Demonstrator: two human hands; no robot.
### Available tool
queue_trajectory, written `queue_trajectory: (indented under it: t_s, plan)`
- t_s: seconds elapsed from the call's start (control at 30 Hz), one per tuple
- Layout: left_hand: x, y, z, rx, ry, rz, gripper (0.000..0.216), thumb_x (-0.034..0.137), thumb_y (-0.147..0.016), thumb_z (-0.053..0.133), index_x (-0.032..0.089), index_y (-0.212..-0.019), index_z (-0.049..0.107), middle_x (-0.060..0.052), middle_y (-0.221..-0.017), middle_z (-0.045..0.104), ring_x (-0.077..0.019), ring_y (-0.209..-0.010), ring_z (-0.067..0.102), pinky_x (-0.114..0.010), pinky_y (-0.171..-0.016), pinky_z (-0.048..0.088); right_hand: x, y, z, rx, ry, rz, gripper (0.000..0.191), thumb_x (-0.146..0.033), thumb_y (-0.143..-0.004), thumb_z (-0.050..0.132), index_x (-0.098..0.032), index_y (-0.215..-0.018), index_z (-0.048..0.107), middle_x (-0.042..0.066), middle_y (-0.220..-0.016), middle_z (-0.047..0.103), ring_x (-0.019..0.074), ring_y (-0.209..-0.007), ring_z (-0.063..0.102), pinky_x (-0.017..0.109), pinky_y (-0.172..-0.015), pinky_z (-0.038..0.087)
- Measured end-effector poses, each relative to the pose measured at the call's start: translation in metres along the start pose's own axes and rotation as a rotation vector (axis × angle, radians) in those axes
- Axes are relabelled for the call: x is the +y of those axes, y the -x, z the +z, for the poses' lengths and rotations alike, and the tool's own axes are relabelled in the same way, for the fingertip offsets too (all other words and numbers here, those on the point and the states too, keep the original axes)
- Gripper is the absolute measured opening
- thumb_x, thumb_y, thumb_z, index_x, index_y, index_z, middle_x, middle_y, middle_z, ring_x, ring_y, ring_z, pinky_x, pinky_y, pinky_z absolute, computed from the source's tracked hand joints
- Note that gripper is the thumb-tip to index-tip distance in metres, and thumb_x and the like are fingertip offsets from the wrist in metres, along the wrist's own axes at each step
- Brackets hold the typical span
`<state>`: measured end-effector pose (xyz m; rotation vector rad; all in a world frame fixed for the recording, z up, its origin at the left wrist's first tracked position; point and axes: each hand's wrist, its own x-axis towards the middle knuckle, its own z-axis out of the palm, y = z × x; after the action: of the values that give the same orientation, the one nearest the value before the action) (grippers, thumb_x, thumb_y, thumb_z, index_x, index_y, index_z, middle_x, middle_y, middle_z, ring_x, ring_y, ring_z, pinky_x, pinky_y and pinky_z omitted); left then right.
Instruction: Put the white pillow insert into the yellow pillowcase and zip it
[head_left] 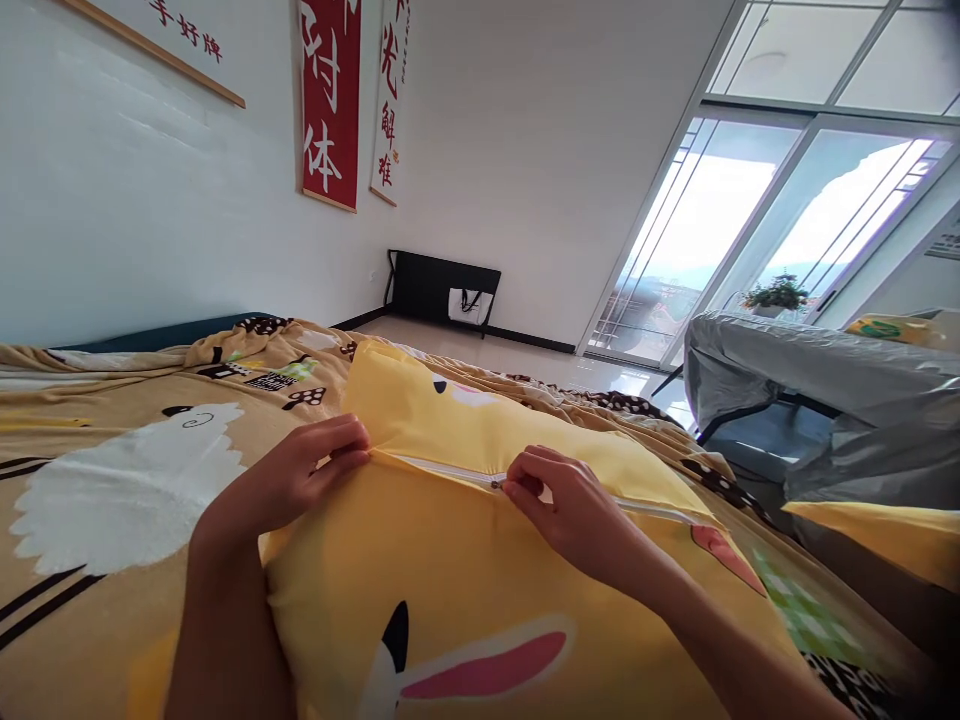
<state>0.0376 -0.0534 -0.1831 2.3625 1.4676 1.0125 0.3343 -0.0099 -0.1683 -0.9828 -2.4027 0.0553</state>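
A plump yellow pillow (pixel 360 560) with a printed pink-and-white rabbit ear lies in front of me. A white zipper (pixel 442 470) runs across it, with yellow fabric folded along both sides. My left hand (pixel 307 470) pinches the pillowcase fabric at the zipper's left end. Near the middle of the zipper, my right hand (pixel 559 505) has thumb and fingers closed on the small metal zipper pull (pixel 496 485). To the right of that hand, white zipper tape still shows along the seam.
The pillow rests on a tan patterned blanket (pixel 150 630) with a sheep print. At right stands a table under grey plastic sheeting (pixel 750 360). A black folded panel (pixel 435 285) with a white bag (pixel 470 306) leans by the far wall. Yellow fabric (pixel 885 535) lies at the right edge.
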Motion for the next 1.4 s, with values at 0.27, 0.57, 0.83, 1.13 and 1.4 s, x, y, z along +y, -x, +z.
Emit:
queue_trajectory:
  t_s: [0.27,0.57,0.83,1.13,1.4]
  plan:
    - [0.017,0.004,0.019,0.04,-0.306,-0.254,0.025,0.028,-0.093,0.035,0.019,-0.092,0.058,-0.006,-0.091,0.059,-0.0201,-0.082,0.056,-0.033,-0.073,0.043,0.01,0.014,0.033,0.127,0.123,-0.055,0.022,-0.019,-0.092,0.042,-0.017,-0.074,0.053,0.0,-0.072,0.057,0.0088,-0.055,0.047,0.022,-0.051,0.031]
    - [0.095,-0.033,0.092,-0.044,-0.499,-0.073,0.032,0.002,-0.083,0.03,0.016,-0.092,0.058,-0.01,-0.093,0.058,-0.0263,-0.09,0.054,-0.042,-0.078,0.046,0.006,0.015,0.052,0.244,0.274,-0.16,0.024,-0.013,-0.091,0.042,-0.016,-0.069,0.052,0.001,-0.065,0.054,0.0103,-0.055,0.046,0.024,-0.057,0.029]
    - [0.071,-0.04,0.089,-0.18,-0.414,-0.025,0.024,0.004,-0.085,0.039,0.016,-0.097,0.057,-0.009,-0.1,0.058,-0.025,-0.097,0.052,-0.04,-0.082,0.045,0.005,0.018,0.054,0.279,0.254,-0.167,0.025,-0.013,-0.091,0.042,-0.017,-0.069,0.051,0.0,-0.065,0.053,0.0101,-0.055,0.044,0.023,-0.057,0.029]
    - [0.079,-0.045,0.095,-0.155,-0.499,-0.068,0.028,0.004,-0.086,0.034,0.015,-0.09,0.059,-0.01,-0.094,0.061,-0.0268,-0.093,0.055,-0.04,-0.077,0.046,0.005,0.018,0.057,0.28,0.254,-0.185,0.024,-0.013,-0.091,0.042,-0.017,-0.07,0.051,0.001,-0.066,0.053,0.0105,-0.057,0.045,0.022,-0.058,0.03]
    - [0.076,-0.045,0.093,-0.174,-0.488,-0.059,0.03,0.002,-0.084,0.031,0.014,-0.089,0.058,-0.01,-0.091,0.061,-0.0257,-0.09,0.057,-0.041,-0.078,0.047,0.005,0.017,0.06,0.299,0.252,-0.196,0.023,-0.013,-0.091,0.043,-0.017,-0.07,0.052,0.001,-0.065,0.054,0.0112,-0.057,0.045,0.022,-0.059,0.031]
